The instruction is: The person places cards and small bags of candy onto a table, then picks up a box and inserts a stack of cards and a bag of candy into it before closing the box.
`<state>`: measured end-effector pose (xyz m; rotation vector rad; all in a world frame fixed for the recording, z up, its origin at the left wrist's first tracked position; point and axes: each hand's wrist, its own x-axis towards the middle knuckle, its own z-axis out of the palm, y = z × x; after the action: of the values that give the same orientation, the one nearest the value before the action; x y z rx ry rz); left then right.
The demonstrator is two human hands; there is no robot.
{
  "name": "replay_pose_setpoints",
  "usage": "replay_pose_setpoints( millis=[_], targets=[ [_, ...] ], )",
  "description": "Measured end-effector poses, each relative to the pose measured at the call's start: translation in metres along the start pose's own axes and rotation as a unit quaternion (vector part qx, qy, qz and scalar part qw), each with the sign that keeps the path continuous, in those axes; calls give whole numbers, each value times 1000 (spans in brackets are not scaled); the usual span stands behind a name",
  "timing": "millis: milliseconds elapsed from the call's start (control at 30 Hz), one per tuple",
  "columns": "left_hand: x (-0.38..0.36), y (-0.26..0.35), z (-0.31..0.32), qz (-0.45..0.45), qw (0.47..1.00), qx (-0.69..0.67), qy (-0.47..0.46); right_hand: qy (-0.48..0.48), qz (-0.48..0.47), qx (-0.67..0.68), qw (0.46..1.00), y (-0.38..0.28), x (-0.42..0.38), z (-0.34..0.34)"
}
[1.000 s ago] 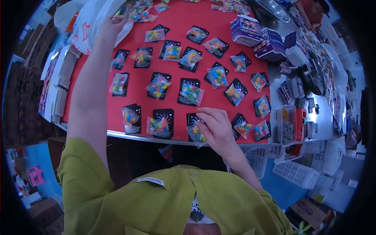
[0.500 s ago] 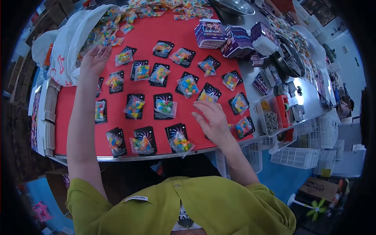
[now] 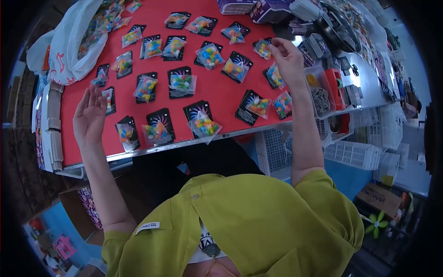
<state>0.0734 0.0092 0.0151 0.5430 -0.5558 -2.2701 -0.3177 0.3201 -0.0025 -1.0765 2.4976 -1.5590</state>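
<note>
My left hand (image 3: 90,115) hovers palm-up over the left side of the red table top (image 3: 217,90), fingers apart and nothing in it. Just right of its fingertips lies a candy packet on black cards (image 3: 109,100). My right hand (image 3: 287,57) is raised at the right of the table, with its thumb and fingers bent near a colorful candy packet (image 3: 263,48); whether they touch it is unclear. Several small stacks of black cards, each topped with a clear packet of colored candies (image 3: 210,56), are spread in rough rows between my hands.
A white plastic bag (image 3: 69,51) of candy packets lies at the upper left. Purple boxes (image 3: 272,10) stand at the top. On the right are a metal bowl (image 3: 344,34), a clear bin (image 3: 319,94) and a red tape dispenser (image 3: 335,87). White boxes (image 3: 54,120) line the left edge.
My left hand has come back from the white bag toward the table's left front. My right hand has moved right and away from me. The camera view has shifted, and the table appears higher.
</note>
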Motion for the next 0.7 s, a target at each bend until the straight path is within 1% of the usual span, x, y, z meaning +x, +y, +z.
replay_pose_setpoints(
  millis=[33, 67, 100, 167, 200, 233, 267, 300, 367, 433, 467, 533, 567, 633, 667, 700],
  targets=[
    [-7, -4, -10, -4, 999, -34, -3, 6, 20, -18, 1000, 1, -7, -5],
    [-14, -7, -19, -6, 998, -68, -7, 14, 22, 11, 1000, 1, -17, -9],
    [-21, -13, -19, -12, 998, -68, -10, 20, 25, 7, 999, 6, -27, -15],
    [-29, -34, -11, -16, 995, -98, 22, 64, 4, -77, 995, 24, -39, -33],
    [-28, -43, -12, -21, 994, -103, 13, 81, -3, -79, 994, 27, -41, -42],
    [-28, -50, -13, -36, 994, -102, -17, 88, -8, -83, 993, 27, -41, -53],
    [-27, -54, -13, -47, 993, -100, -46, 96, 22, -98, 990, 27, -40, -63],
    [-31, -61, 1, -54, 992, -113, -8, 103, 50, -111, 987, 24, -37, -70],
    [-30, -70, 9, -40, 994, -102, -9, 126, 14, -124, 984, 28, -25, -81],
    [-33, -77, 20, -37, 996, -87, 4, 110, 43, -183, 976, 31, -17, -92],
    [-34, -80, 23, -33, 996, -88, 2, 110, 40, -181, 976, 35, -14, -94],
    [-35, -83, 24, -19, 998, -59, 26, 116, 8, -226, 967, 36, 1, -86],
    [-36, -84, 24, -10, 998, -58, 27, 114, 3, -220, 969, 36, 7, -79],
    [-37, -89, 26, -9, 998, -34, 48, 62, -28, -215, 974, 27, 20, -64],
    [-37, -90, 28, -2, 998, -36, 51, 35, -55, -236, 970, 38, 34, -56],
    [-38, -91, 29, 0, 998, -23, 55, 30, -61, -232, 970, 35, 45, -47]
  ],
)
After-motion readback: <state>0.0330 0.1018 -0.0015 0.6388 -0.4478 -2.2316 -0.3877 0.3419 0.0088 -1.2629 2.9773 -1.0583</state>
